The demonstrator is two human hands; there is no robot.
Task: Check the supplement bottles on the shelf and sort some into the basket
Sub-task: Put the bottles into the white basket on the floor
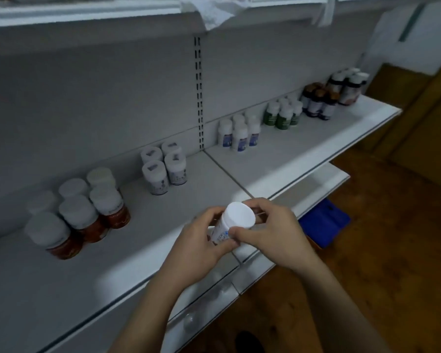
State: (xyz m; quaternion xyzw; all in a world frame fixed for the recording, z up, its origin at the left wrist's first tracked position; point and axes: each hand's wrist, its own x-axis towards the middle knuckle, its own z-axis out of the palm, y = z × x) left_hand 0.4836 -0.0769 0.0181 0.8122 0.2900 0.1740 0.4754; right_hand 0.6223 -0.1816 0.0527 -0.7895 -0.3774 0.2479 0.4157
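Here the left grip (201, 242) wraps the bottle (224, 224), the right grip (273, 235) pinches below its cap (240, 215); label (220, 236) too blurred to read.

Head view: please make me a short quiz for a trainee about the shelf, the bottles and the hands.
1. True or false: both the left hand and the right hand hold the white-capped bottle.
2. The amber bottles stand toward which end of the shelf? A left; B middle; C right.
3. What colour is the basket below the shelf?
Key: 1 true; 2 A; 3 blue.
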